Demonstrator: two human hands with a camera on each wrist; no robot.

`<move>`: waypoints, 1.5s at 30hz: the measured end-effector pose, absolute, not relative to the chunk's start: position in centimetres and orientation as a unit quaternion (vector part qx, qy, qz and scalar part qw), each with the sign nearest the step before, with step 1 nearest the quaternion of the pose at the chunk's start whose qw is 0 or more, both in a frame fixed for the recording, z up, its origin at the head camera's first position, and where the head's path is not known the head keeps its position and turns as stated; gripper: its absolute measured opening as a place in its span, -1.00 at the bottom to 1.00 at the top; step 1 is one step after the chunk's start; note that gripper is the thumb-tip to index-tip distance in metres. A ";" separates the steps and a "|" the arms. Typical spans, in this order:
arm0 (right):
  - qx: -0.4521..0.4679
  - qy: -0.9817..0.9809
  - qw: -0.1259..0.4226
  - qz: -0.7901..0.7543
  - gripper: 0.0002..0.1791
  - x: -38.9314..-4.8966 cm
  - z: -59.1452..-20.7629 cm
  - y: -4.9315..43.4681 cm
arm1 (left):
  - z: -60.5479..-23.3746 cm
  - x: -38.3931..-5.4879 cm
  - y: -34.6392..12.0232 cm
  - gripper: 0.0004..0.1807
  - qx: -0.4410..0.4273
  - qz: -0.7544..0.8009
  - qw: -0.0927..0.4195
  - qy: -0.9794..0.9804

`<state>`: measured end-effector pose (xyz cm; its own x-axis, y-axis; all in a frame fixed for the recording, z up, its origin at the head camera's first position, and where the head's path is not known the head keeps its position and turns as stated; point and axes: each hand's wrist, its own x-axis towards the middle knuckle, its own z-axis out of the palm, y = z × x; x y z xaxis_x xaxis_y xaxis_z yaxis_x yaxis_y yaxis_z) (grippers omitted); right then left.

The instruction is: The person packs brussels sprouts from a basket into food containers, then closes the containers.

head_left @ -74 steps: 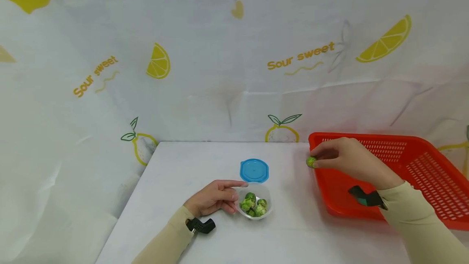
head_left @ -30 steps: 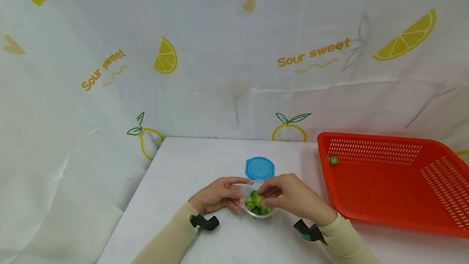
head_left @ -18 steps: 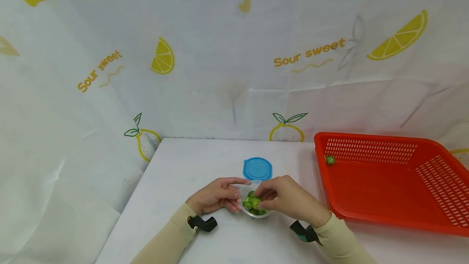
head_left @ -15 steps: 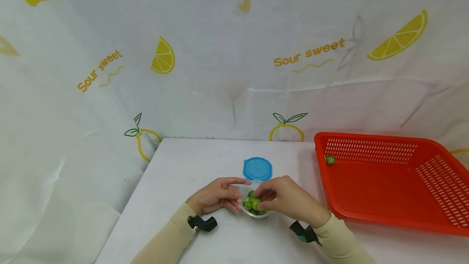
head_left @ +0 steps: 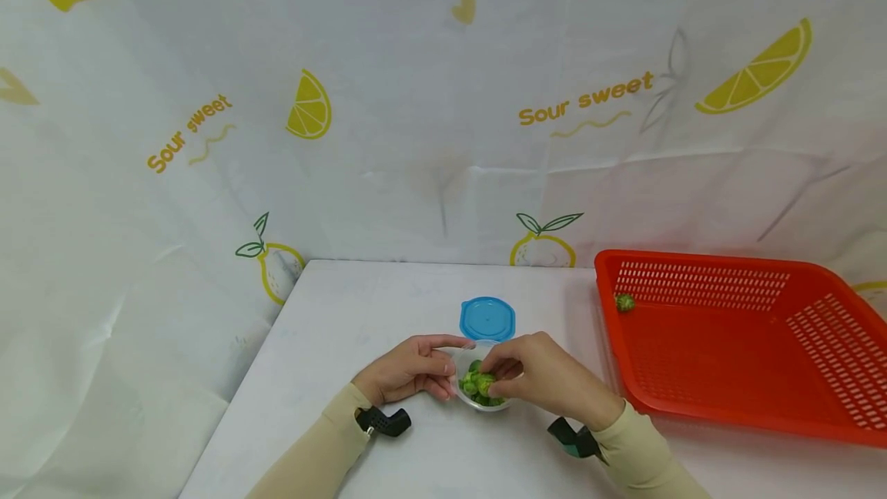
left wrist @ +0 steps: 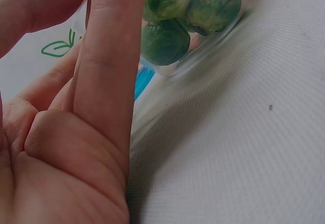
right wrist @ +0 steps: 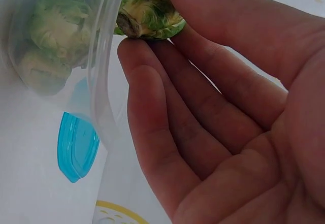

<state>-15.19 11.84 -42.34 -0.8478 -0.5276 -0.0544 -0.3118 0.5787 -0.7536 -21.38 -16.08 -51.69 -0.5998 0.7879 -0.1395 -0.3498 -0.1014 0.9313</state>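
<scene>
My left hand (head_left: 409, 368) holds a small clear plastic container (head_left: 483, 350) at its left side, the thumb on the near wall and the index finger along the far rim. Several Brussels sprouts (left wrist: 165, 42) lie in it, seen through its wall in the left wrist view. From the right, my right hand (head_left: 557, 380) pinches one Brussels sprout (right wrist: 152, 8) between thumb and fingertips at the container's mouth. The right wrist view shows that sprout beside the rim. In the head view the right fingers partly cover the container's contents.
A blue lid (head_left: 488, 319) lies flat on the white table (head_left: 374, 299) just behind the container. To the right stands a large red plastic basket (head_left: 728, 360), with a single Brussels sprout (head_left: 625, 303) in its far left corner. A printed white cloth (head_left: 416, 137) hangs behind the table.
My right hand has moved left from the basket's edge to the container, with a Brussels sprout in its fingers. Over the last half second both hands look still.
</scene>
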 end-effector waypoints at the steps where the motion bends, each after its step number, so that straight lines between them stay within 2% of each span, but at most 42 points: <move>1: -0.237 0.879 0.136 -0.391 -0.80 -15.2 -42.3 11.9 | -51.7 -21.4 -16.1 -0.33 0.204 0.714 0.398 0.539; 33: -0.221 0.904 0.072 -0.358 -0.83 -15.3 -41.8 13.2 | -51.7 -21.5 -15.9 -0.37 0.190 0.712 0.406 0.541; 39: -0.231 0.912 0.035 -0.336 -0.84 -15.2 -39.2 14.9 | -51.9 -21.2 -16.1 -0.37 0.185 0.710 0.397 0.551; 45: -0.185 0.929 0.029 -0.319 -0.83 -16.4 -35.3 20.0 | -51.9 -21.1 -15.8 -0.39 0.192 0.713 0.402 0.541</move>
